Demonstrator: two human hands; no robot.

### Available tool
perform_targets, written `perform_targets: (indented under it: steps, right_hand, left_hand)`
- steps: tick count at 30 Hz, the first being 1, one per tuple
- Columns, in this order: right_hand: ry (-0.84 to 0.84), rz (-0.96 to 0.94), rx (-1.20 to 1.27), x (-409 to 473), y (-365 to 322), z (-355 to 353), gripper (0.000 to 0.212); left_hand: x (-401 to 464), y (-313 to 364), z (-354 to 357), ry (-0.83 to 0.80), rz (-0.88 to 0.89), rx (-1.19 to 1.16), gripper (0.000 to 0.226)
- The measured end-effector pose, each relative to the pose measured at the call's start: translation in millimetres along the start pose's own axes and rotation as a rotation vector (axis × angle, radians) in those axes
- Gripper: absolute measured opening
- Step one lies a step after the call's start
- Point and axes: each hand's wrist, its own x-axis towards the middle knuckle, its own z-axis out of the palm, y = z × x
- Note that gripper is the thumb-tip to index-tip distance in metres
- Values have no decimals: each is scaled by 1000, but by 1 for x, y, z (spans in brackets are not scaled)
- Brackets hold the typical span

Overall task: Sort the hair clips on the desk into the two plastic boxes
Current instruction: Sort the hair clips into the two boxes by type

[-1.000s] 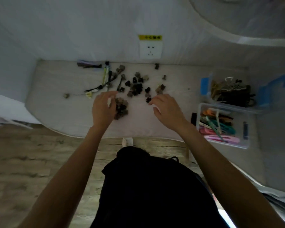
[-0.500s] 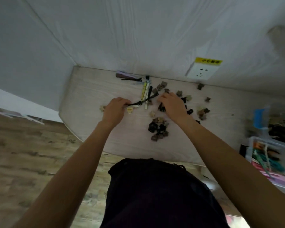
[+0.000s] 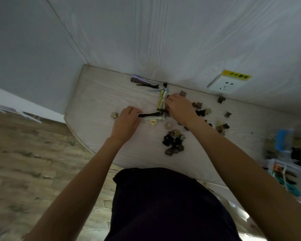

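Black clip (image 3: 149,115) in left hand (image 3: 127,121) (right hand (image 3: 180,108) adjacent).

Desk (image 3: 97,94) runs along the wall, socket (image 3: 224,85) on the wall behind it. Long clips (image 3: 162,101) sit at the back, small claw clips (image 3: 174,142) piled nearer the front edge, two boxes (image 3: 285,146) off on the right end.
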Motion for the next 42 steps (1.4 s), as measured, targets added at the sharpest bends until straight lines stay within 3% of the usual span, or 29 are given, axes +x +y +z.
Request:
perform_targets:
  steps: [6,8,10,13,20,26,30,35,38,42]
  right_hand:
    - [-22,10,-106,-11,8,8,17]
    - [-30,30,-83,-18,8,8,14]
    - [-62,64,-57,-22,6,7,21]
    - [-69,86,-67,-24,2,6,25]
    - [-99,172,-7,-34,6,8,18]
    - [-66,289,249,-47,13,-2,18]
    - [-86,302,371,-30,4,-11,13]
    - [-169,141,261,0,-4,-7,29]
    - [-238,2,104,6,3,-2,38]
    - [-289,-57,89,9,13,-3,41]
  left_hand:
    - [-17,-6,0,41,26,69,20]
    - [-15,-4,-1,28,-41,58,16]
    - [-16,-4,-3,34,-108,31,18]
    - [-12,4,-7,78,-39,-7,17]
    - [18,26,7,-113,27,2,18]
    - [26,25,4,-208,-99,40,33]
    - [28,28,5,-252,-124,118,30]
    - [14,22,7,-187,-133,128,24]
    - [5,15,-1,-148,-174,94,29]
    - [8,7,-15,-148,-259,43,34]
